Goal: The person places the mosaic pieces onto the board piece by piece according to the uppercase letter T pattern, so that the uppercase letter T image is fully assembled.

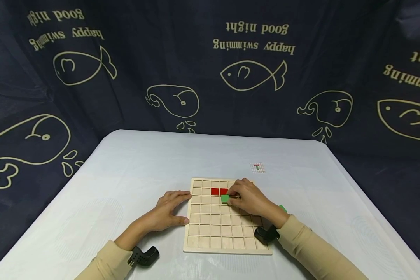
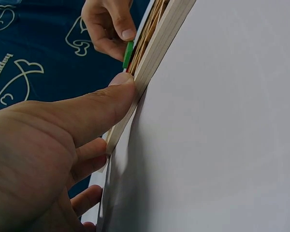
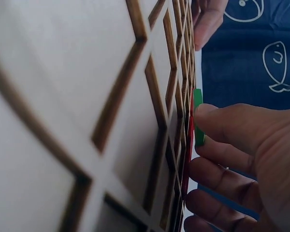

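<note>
Right hand (image 1: 249,197) pinches green square tile (image 1: 225,199) above pale wooden grid board (image 1: 215,242), near 2 red square tiles (image 1: 215,191) toward far edge; left hand (image 1: 166,213), relaxed, touches left edge.

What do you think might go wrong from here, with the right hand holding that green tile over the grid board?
The green tile pinched by the right hand is close to the red tiles, so setting it down might nudge them. The left hand touches the left edge of the wooden board, so pressing too hard there could perhaps shift it.
</note>
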The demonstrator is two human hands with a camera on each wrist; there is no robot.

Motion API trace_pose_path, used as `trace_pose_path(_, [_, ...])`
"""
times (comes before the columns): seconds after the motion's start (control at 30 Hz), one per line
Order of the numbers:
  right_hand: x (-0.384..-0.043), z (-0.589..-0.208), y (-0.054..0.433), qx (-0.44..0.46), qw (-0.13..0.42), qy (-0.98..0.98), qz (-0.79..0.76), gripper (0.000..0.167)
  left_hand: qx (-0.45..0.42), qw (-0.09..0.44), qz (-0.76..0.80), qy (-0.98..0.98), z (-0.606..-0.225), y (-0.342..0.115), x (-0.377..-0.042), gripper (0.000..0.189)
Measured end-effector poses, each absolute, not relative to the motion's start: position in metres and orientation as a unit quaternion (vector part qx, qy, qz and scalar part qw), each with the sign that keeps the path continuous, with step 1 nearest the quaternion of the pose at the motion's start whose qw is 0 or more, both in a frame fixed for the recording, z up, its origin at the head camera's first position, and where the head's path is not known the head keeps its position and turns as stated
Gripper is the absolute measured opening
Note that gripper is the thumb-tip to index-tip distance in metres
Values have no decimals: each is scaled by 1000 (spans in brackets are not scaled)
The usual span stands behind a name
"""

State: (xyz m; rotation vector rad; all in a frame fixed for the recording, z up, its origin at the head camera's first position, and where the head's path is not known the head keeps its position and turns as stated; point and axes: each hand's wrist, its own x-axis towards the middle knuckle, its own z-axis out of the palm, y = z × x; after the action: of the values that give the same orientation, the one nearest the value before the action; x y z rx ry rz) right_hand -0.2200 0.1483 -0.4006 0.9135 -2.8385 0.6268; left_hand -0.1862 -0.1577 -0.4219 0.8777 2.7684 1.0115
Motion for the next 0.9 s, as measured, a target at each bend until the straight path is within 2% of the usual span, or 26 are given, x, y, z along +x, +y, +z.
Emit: trace_pose_path(0.9, [-222,-407,148,301,66,-933,186,24,287,27,327,900,-424,-158,-187,72])
